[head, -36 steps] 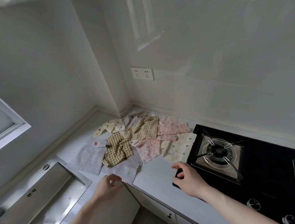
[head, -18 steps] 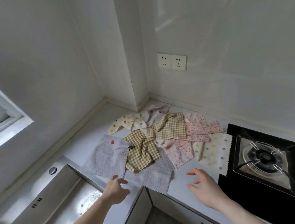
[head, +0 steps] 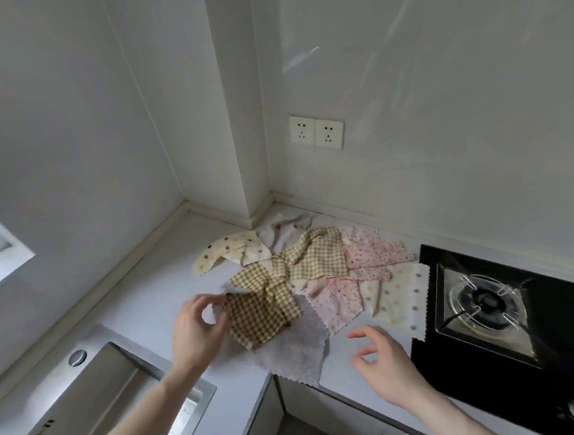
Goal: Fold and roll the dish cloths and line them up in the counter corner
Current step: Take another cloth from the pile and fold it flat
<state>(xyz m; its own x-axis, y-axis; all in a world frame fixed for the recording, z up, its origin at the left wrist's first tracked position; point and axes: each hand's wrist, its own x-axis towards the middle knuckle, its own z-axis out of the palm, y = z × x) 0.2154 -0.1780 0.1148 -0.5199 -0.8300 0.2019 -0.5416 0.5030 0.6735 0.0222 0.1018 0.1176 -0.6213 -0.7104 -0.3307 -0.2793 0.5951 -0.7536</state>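
Note:
Several small dish cloths lie flat and overlapping in a loose pile on the pale counter (head: 168, 295) near the corner. They include a brown gingham cloth (head: 266, 316), a second gingham cloth (head: 316, 256), pink dotted cloths (head: 374, 251), a cream polka-dot cloth (head: 400, 297), a cream cloth with brown dots (head: 230, 252) and a lavender cloth (head: 293, 354) at the front edge. My left hand (head: 195, 331) pinches a pale lavender cloth (head: 233, 289) at the pile's left side; most of this cloth is hidden. My right hand (head: 382, 357) hovers over the counter, fingers loosely spread, holding nothing.
A steel sink (head: 87, 404) lies at the lower left. A black gas hob (head: 484, 304) borders the cloths on the right. A wall pillar (head: 240, 118) juts into the corner, with a double socket (head: 316, 132) beside it. The counter's front edge cuts inward below the pile.
My left hand has reached forward from the counter edge and taken hold of the lavender cloth at the pile's left, bunching it. My right hand has drifted left, away from the hob.

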